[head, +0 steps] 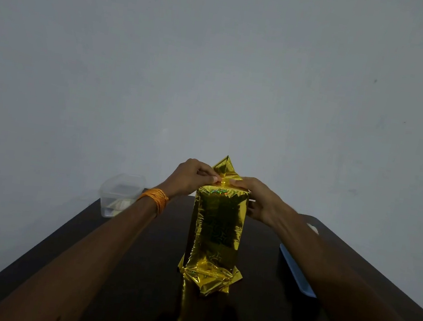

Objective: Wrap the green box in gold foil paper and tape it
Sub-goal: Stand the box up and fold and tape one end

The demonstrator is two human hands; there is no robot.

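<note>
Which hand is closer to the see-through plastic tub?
Left. The left hand pinches foil atop the gold-wrapped box, just right of the tub. The right hand grips the box's other side, farther away.

Gold holographic foil paper, orange wrist threads, blue tray, dark table
</note>
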